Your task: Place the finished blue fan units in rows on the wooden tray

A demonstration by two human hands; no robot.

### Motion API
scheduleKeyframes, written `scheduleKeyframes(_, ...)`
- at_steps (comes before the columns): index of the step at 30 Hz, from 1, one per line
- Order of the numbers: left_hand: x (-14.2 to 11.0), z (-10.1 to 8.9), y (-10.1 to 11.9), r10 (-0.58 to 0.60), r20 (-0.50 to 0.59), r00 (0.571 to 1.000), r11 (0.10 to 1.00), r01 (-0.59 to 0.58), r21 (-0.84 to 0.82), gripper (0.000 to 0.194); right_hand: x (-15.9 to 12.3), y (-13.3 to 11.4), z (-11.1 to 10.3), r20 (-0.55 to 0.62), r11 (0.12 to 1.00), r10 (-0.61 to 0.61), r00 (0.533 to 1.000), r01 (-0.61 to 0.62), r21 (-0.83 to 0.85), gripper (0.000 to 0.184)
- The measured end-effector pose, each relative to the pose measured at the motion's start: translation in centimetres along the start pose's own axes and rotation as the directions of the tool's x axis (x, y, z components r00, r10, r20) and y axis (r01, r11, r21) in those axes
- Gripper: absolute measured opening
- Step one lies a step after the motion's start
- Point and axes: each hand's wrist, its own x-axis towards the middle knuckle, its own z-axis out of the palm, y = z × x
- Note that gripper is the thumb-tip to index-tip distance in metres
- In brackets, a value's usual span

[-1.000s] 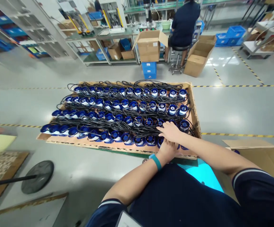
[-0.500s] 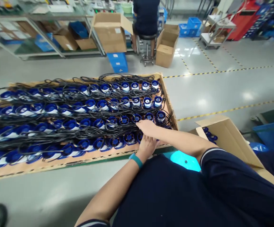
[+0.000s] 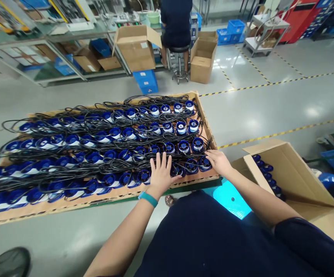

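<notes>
Several blue cup-shaped units with white bands [image 3: 183, 146] and black vanes inside stand in rows, with bundles of black cable [image 3: 112, 166] lying between the rows. My left hand [image 3: 160, 175] lies palm down with spread fingers on the cable by the front row, hiding some units beneath it. At the right end of that row, my right hand [image 3: 219, 162] has its fingertips drawn together at the black cable, beside the last unit [image 3: 204, 163]. The grip there is partly hidden. Both hands are apart.
A shallow cardboard-edged tray [image 3: 209, 132] holds the rows. To my right stands an open carton [image 3: 302, 181] with dark blue parts inside, near a bright cyan surface [image 3: 232, 198]. Beyond, a person [image 3: 176, 23] sits on a stool [image 3: 179, 63] between cartons.
My hands were together over the front rows at the right. The left has moved left and spread its fingers; the right has moved right to the tray's end.
</notes>
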Motion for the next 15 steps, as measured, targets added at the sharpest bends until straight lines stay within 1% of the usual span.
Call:
scheduleKeyframes(2, 0.7, 0.3, -0.1, 0.027, 0.019, 0.999, 1.000, -0.027, 0.008, 0.101, 0.9, -0.5, 0.3, -0.005, 0.998, 0.057, 0.998, -0.057, -0.016, 0.044)
scheduleKeyframes(4, 1.2, 0.4, -0.3, 0.046, 0.028, 0.999, 0.999, -0.046, 0.009, 0.100, 0.9, -1.7, 0.2, -0.079, 0.993, 0.103, 0.991, -0.107, -0.043, 0.044)
scheduleKeyframes(5, 1.3, 0.3, -0.4, 0.058, 0.034, 0.998, 0.998, -0.059, 0.006, 0.099, 0.5, -2.5, 0.1, -0.130, 0.993, 0.096, 0.987, -0.104, -0.050, 0.044)
scheduleKeyframes(6, 1.2, 0.2, -0.5, 0.071, 0.040, 0.997, 0.997, -0.071, -0.001, 0.098, -0.1, -3.4, 0.0, -0.170, 0.996, 0.057, 0.984, -0.067, -0.053, 0.044)
scheduleKeyframes(7, 0.9, 0.1, -0.6, 0.078, 0.039, 0.996, 0.997, -0.078, -0.014, 0.098, -0.8, -4.3, 0.1, -0.180, 0.998, -0.013, 0.983, 0.003, -0.055, 0.044)
scheduleKeyframes(8, 0.3, -0.1, -0.6, 0.080, 0.023, 0.997, 0.996, -0.079, -0.034, 0.098, -1.6, -5.0, 0.2, -0.154, 0.994, -0.105, 0.983, 0.097, -0.059, 0.045)
scheduleKeyframes(10, -1.8, -0.4, -0.3, 0.065, -0.065, 0.996, 0.992, -0.071, -0.104, 0.091, -3.0, -6.0, 0.8, -0.033, 0.963, -0.260, 0.965, 0.257, -0.078, 0.048)
scheduleKeyframes(11, -3.3, -0.4, -0.1, 0.046, -0.132, 0.990, 0.985, -0.067, -0.159, 0.083, -3.5, -6.2, 1.2, 0.029, 0.950, -0.294, 0.955, 0.295, -0.097, 0.050)
scheduleKeyframes(13, -7.1, 0.3, 0.6, -0.019, -0.252, 0.967, 0.950, -0.061, -0.307, 0.064, -4.1, -6.2, 1.9, 0.107, 0.942, -0.292, 0.950, 0.305, -0.137, 0.053)
scheduleKeyframes(14, -9.2, 1.1, 0.8, -0.082, -0.278, 0.957, 0.917, -0.036, -0.396, 0.057, -4.1, -6.3, 2.2, 0.115, 0.944, -0.277, 0.954, 0.293, -0.150, 0.055)
scheduleKeyframes(15, -11.5, 2.0, 1.0, -0.174, -0.262, 0.949, 0.871, 0.024, -0.490, 0.053, -4.1, -6.6, 2.3, 0.102, 0.949, -0.262, 0.960, 0.275, -0.155, 0.056)
